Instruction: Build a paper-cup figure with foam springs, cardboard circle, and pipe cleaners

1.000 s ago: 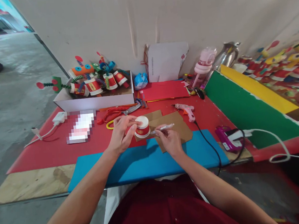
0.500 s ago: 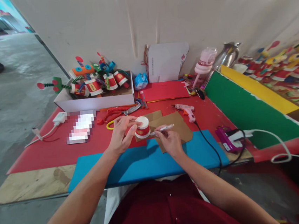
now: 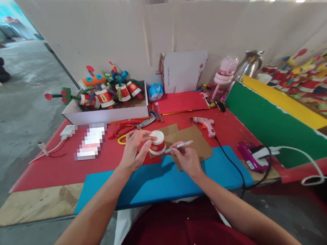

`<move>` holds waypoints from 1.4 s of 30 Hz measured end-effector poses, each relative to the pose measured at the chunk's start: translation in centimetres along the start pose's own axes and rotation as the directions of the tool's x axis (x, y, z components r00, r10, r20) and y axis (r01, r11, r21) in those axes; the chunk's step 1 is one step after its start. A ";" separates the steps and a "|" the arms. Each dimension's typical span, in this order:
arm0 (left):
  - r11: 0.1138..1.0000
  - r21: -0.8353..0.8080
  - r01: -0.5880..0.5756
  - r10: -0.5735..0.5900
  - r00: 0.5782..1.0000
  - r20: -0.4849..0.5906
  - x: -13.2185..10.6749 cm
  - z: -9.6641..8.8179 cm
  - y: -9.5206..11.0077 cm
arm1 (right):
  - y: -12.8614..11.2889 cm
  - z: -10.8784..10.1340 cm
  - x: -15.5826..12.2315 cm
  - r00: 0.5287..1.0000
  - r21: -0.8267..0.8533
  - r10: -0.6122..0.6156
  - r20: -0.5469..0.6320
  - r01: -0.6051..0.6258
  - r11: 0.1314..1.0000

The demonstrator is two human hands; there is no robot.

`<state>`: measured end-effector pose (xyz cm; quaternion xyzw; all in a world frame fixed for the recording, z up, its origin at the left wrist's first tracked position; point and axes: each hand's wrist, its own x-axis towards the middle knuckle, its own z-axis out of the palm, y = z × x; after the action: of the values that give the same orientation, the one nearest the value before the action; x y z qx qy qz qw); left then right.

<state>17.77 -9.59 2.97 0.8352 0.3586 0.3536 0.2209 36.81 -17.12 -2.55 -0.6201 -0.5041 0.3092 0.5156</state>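
A red and white paper cup (image 3: 157, 143) stands upside down on brown cardboard (image 3: 194, 138). My left hand (image 3: 134, 151) holds it down, fingers reaching onto its white base and thumb near its side. Closed around a slim, pale pen (image 3: 183, 145) is my right hand (image 3: 188, 159), just right of the cup. The pen points left, its tip low by the cup's rim; whether it touches the cup or the cardboard I cannot tell. Behind my left hand lie yellow-handled scissors (image 3: 121, 140), partly covered, and a red-handled tool (image 3: 126, 126).
A pink glue gun (image 3: 207, 126) lies right of the cardboard, its black cord running toward a purple power strip (image 3: 252, 156). A white box (image 3: 107, 115) of paper-cup figures stands back left. Green board (image 3: 270, 123) leans at right; blue sheets (image 3: 140, 186) line the front edge.
The whole view has shifted slightly, so things sit a little lower. My left hand stays on the cup; the pen in my right hand lies at nearly the same place by the rim.
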 end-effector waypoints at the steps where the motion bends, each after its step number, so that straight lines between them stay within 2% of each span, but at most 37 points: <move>1: 1.000 -0.002 0.001 -0.001 1.000 -0.001 0.0 0.0 0.0 | 0.0 0.0 0.0 1.000 -0.003 -0.001 0.000 0.001 1.000; 4: 1.000 -0.001 -0.009 0.009 1.000 -0.003 0.0 0.0 -0.1 | -0.4 -0.2 0.0 1.000 0.054 -0.010 -0.016 0.011 0.998; 7: 1.000 0.005 -0.016 0.016 1.000 -0.010 -0.1 0.1 -0.1 | -1.4 -1.0 -0.3 0.996 0.140 -0.037 -0.081 0.048 0.989; 9: 1.000 0.006 -0.011 0.011 1.000 -0.012 0.0 0.1 -0.1 | -2.0 -1.6 -0.8 0.991 0.118 -0.089 -0.103 0.101 0.988; 12: 1.000 0.002 -0.005 0.005 1.000 -0.003 0.0 0.0 0.1 | -2.5 -2.1 -1.5 0.967 0.007 -0.246 -0.061 0.247 0.969; 17: 1.000 0.011 -0.009 0.009 1.000 0.007 0.0 0.0 0.3 | -2.8 -1.7 -1.9 0.859 -0.122 -0.506 0.075 0.512 0.850; 22: 1.000 0.007 -0.020 0.020 1.000 0.003 0.0 -0.1 0.4 | -2.9 -1.4 -1.9 0.750 -0.157 -0.590 0.299 0.648 0.745; 26: 1.000 0.015 -0.013 0.013 1.000 0.010 0.0 -0.1 0.5 | -2.2 -0.8 -2.0 0.666 -0.236 -0.648 0.371 0.742 0.628; 33: 1.000 0.013 -0.028 0.028 0.999 0.018 0.0 -0.1 0.4 | -1.9 -0.3 -1.9 0.681 -0.287 -0.629 0.375 0.730 0.620; 39: 1.000 0.012 -0.028 0.028 0.999 0.016 0.0 -0.1 0.3 | -1.9 -0.3 -1.7 0.661 -0.300 -0.631 0.405 0.748 0.591; 42: 0.999 0.017 -0.044 0.044 0.999 0.021 -0.1 -0.1 0.2 | -1.8 -0.2 -1.8 0.670 -0.313 -0.624 0.402 0.741 0.594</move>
<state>17.75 -9.80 3.14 0.8484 0.3409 0.3464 0.2096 35.93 -18.93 -1.00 -0.4340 -0.8217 0.0354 0.3677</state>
